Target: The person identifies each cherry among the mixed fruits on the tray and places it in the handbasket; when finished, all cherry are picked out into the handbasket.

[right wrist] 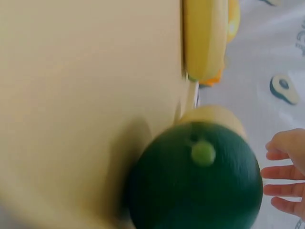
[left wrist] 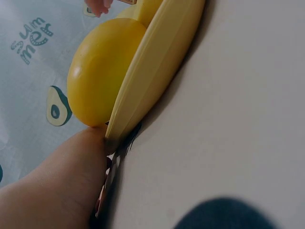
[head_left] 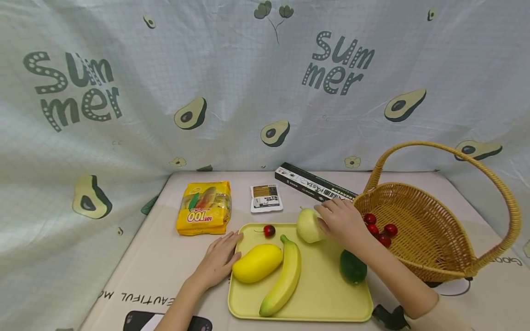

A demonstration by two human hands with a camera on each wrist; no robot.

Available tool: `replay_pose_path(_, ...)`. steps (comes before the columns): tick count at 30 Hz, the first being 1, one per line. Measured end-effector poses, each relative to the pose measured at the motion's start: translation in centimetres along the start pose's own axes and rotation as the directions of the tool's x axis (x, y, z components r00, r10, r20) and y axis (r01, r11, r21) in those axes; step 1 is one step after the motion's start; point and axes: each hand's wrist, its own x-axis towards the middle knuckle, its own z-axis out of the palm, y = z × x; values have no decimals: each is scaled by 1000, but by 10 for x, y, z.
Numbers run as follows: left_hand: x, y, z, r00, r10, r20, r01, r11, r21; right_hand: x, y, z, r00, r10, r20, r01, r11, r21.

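Observation:
A yellow tray (head_left: pixel 327 299) holds a mango (head_left: pixel 257 263), a banana (head_left: pixel 285 278), a cherry (head_left: pixel 269 231), a pale green fruit with a short stem (head_left: pixel 309 226) and an avocado (head_left: pixel 353 266). My left hand (head_left: pixel 219 258) rests at the tray's left rim, fingers extended, thumb right by the mango. At the far right of the tray, my right hand (head_left: pixel 341 224) is beside the pale green fruit, overlapping its edge in the head view. The right wrist view shows the fingers loosely spread with nothing between them. There the avocado (right wrist: pixel 195 181) partly hides the pale green fruit (right wrist: pixel 214 117).
A wicker basket (head_left: pixel 418 220) with a tall handle and several cherries (head_left: pixel 385 234) stands on the right. Behind the tray lie a yellow snack bag (head_left: pixel 204 208), a white and brown packet (head_left: pixel 266 198) and a long black pasta box (head_left: pixel 310 181). A dark object (head_left: pixel 391 317) lies at the front right.

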Motion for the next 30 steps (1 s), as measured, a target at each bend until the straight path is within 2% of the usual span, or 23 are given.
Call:
replay_pose_path(4, 0, -1, 1, 1000, 1, 1, -1, 1000, 4, 6, -11, 2, 999, -17, 37, 17, 1000, -1)
replay_pose_path(10, -1, -1, 2, 1000, 11, -16, -11, 1000, 12, 15, -25, 6, 994, -85, 63, 86, 996, -8)
replay_pose_path(22, 1, -2, 3, 999, 25, -33, -24, 1000, 15, 32, -47, 21, 978, -206, 40, 203, 977, 68)
replay_pose_path(30, 1, -1, 2, 1000, 17, -20, -16, 1000, 16, 37, -61, 35, 957, -261, 128, 254, 965, 69)
